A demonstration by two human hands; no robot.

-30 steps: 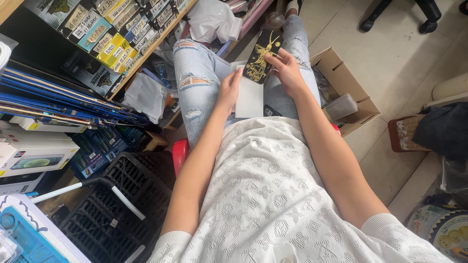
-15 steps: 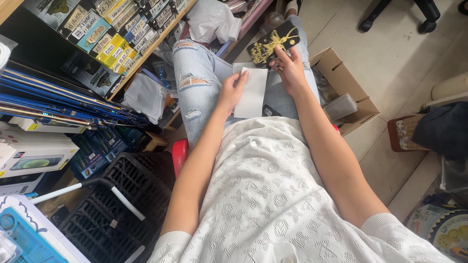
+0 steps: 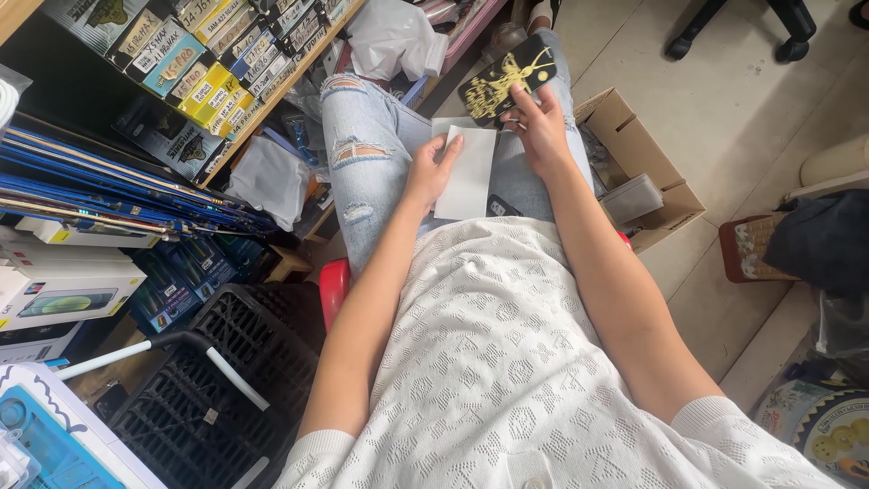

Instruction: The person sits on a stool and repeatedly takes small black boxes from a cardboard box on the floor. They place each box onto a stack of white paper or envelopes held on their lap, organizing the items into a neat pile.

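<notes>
Holding a white card (image 3: pixel 468 174) in your left hand (image 3: pixel 425 172), your right hand (image 3: pixel 541 127) pinches a black phone case (image 3: pixel 505 80) at 1 o'clock.

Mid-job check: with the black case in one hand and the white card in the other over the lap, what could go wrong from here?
The right hand grips the black case only at one end, out past the knees; it could tip and drop. The white card is pinched at its edge by the left hand; it might slide off the lap into the cardboard box.
</notes>
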